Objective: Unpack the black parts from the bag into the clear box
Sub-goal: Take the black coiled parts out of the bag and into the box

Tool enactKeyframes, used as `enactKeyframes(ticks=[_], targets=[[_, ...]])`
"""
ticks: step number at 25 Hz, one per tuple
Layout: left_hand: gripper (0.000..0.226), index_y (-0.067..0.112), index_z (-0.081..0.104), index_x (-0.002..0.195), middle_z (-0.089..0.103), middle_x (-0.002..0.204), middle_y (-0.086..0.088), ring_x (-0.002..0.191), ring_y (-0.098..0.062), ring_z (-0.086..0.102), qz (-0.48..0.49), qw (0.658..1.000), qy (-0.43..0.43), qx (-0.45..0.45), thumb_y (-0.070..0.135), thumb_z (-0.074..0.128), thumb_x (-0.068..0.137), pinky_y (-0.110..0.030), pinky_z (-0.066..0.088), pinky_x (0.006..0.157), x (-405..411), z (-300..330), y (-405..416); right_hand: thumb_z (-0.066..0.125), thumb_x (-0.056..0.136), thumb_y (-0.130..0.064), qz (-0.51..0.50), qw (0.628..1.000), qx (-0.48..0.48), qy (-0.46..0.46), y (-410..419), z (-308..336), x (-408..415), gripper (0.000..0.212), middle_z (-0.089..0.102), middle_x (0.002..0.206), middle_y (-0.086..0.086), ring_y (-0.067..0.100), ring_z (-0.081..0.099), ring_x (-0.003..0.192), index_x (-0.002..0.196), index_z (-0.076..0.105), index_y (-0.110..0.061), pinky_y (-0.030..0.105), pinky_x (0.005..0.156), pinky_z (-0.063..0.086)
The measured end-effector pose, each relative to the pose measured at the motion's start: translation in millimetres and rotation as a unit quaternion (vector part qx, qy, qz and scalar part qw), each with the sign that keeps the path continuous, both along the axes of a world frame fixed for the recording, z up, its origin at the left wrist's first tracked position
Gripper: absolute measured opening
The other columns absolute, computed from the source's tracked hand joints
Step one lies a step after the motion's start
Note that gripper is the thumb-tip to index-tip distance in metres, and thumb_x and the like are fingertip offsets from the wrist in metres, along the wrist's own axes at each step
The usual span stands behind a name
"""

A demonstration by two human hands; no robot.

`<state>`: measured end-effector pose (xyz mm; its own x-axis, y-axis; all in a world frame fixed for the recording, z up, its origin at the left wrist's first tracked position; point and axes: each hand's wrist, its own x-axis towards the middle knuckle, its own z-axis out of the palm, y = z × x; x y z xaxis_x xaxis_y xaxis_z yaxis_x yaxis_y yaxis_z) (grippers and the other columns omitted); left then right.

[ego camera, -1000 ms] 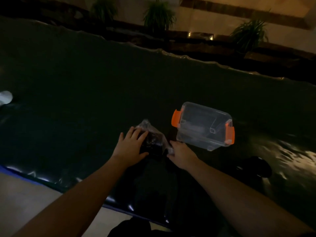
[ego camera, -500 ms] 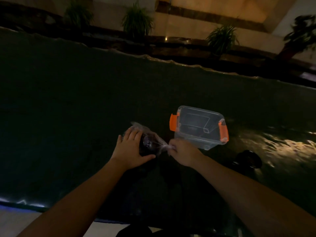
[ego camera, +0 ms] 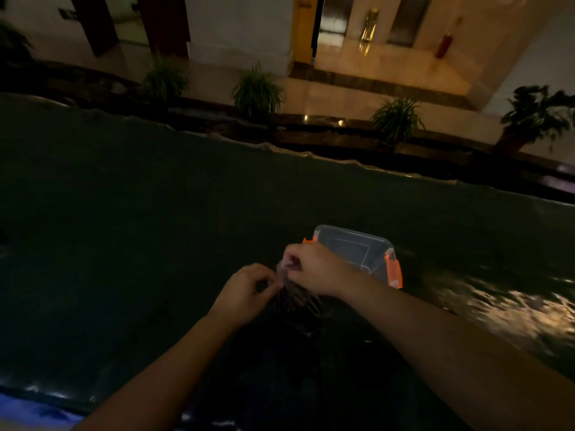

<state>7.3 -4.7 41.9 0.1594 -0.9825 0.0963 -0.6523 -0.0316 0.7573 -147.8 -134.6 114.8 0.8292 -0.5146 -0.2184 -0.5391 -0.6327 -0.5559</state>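
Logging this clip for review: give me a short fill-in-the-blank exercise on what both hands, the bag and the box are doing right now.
1. Both hands, left hand and right hand, pinch the top of the crinkled clear plastic bag holding ____ parts.
2. The clear plastic box has ____ latches.
3. The box sits on the ____ side of the bag.
4. The box holds ____ black parts so far.

Missing words: black; orange; right; no

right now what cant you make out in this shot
- Head view: black parts inside the clear plastic bag, too dark and blurred to count.
- Bag mouth: hidden by the left hand and right hand; open or sealed unclear.
- Clear box with orange latches: near corner covered by the right hand.
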Motion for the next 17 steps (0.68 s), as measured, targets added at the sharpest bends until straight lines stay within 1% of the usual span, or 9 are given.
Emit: enactKeyframes(ticks=[2, 3, 4, 6, 8, 10, 13, 15, 17], targets=[[0.016, 0.039, 0.066, 0.087, 0.068, 0.09, 0.012, 0.084, -0.003, 0.065, 0.011, 0.998, 0.055, 0.008, 0.025, 0.068, 0.096, -0.029, 0.052, 0.075, -10.1, 1.4, 2.0, 0.07, 0.095, -0.015, -0.012, 0.999, 0.024, -0.021, -1.1, 1.7, -8.4, 0.021, 0.069, 0.104, -0.01, 0.002, 0.066, 0.098, 0.096, 0.064, -0.035, 0.031, 0.087, 0.057], [0.015, 0.035, 0.068, 0.088, 0.069, 0.088, 0.011, 0.082, -0.003, 0.066, 0.02, 0.997, 0.075, 0.011, 0.023, 0.067, 0.096, -0.03, 0.054, 0.073, -12.9, 2.5, 3.5, 0.069, 0.095, -0.013, -0.018, 0.999, 0.038, -0.03, -2.6, 2.2, -13.5, 0.022, 0.07, 0.106, -0.01, 0.002, 0.066, 0.1, 0.098, 0.066, -0.035, 0.03, 0.088, 0.058], [0.013, 0.031, 0.069, 0.089, 0.07, 0.087, 0.01, 0.081, -0.004, 0.068, 0.03, 0.996, 0.085, 0.01, 0.021, 0.067, 0.097, -0.029, 0.056, 0.073, -14.3, 3.9, 5.8, 0.069, 0.095, -0.011, -0.024, 0.998, 0.049, -0.038, -4.2, 2.7, -18.7, 0.024, 0.07, 0.107, -0.01, 0.0, 0.067, 0.099, 0.102, 0.068, -0.034, 0.028, 0.085, 0.058], [0.012, 0.029, 0.068, 0.09, 0.071, 0.087, 0.008, 0.08, -0.006, 0.069, 0.042, 0.995, 0.096, 0.007, 0.019, 0.067, 0.096, -0.029, 0.058, 0.071, -12.2, 8.6, 11.0, 0.07, 0.095, -0.01, -0.034, 0.995, 0.073, -0.063, -7.7, 4.6, -28.8, 0.029, 0.07, 0.106, -0.012, -0.005, 0.067, 0.097, 0.107, 0.069, -0.036, 0.02, 0.075, 0.058], [0.01, 0.027, 0.067, 0.091, 0.071, 0.088, 0.004, 0.081, -0.009, 0.07, 0.051, 0.993, 0.105, 0.009, 0.018, 0.066, 0.096, -0.033, 0.061, 0.07, -4.0, 15.5, 16.7, 0.072, 0.095, -0.012, -0.043, 0.99, 0.094, -0.093, -9.8, 7.8, -36.6, 0.028, 0.071, 0.103, -0.013, -0.008, 0.068, 0.096, 0.104, 0.07, -0.038, 0.014, 0.072, 0.055], [0.012, 0.027, 0.066, 0.091, 0.071, 0.089, 0.002, 0.083, -0.01, 0.07, 0.063, 0.992, 0.106, 0.011, 0.016, 0.066, 0.096, -0.036, 0.062, 0.069, 6.9, 21.5, 22.5, 0.072, 0.095, -0.016, -0.044, 0.99, 0.092, -0.094, -11.1, 9.2, -41.8, 0.025, 0.072, 0.102, -0.014, -0.007, 0.068, 0.095, 0.1, 0.071, -0.04, 0.014, 0.072, 0.055], [0.015, 0.031, 0.065, 0.091, 0.071, 0.091, 0.002, 0.086, -0.008, 0.071, 0.067, 0.994, 0.086, 0.013, 0.017, 0.065, 0.095, -0.037, 0.062, 0.07, 21.0, 27.2, 31.3, 0.072, 0.096, -0.019, -0.024, 0.994, 0.087, -0.065, -8.6, 8.9, -44.3, 0.023, 0.071, 0.102, -0.013, -0.009, 0.067, 0.094, 0.098, 0.071, -0.041, 0.013, 0.071, 0.055], [0.015, 0.033, 0.065, 0.092, 0.072, 0.091, 0.002, 0.086, -0.01, 0.071, 0.075, 0.994, 0.076, 0.011, 0.018, 0.065, 0.095, -0.04, 0.063, 0.071, 27.3, 27.3, 38.3, 0.072, 0.096, -0.021, -0.02, 0.995, 0.083, -0.051, -5.2, 8.0, -42.8, 0.02, 0.072, 0.102, -0.012, -0.009, 0.067, 0.093, 0.097, 0.069, -0.041, 0.018, 0.071, 0.055], [0.015, 0.034, 0.066, 0.093, 0.073, 0.093, 0.005, 0.086, -0.009, 0.072, 0.089, 0.993, 0.071, 0.01, 0.019, 0.066, 0.095, -0.041, 0.063, 0.072, 30.7, 28.0, 45.8, 0.074, 0.095, -0.023, -0.027, 0.995, 0.081, -0.056, -3.3, 7.5, -40.9, 0.015, 0.073, 0.1, -0.01, -0.007, 0.068, 0.091, 0.097, 0.071, -0.038, 0.021, 0.072, 0.054]])
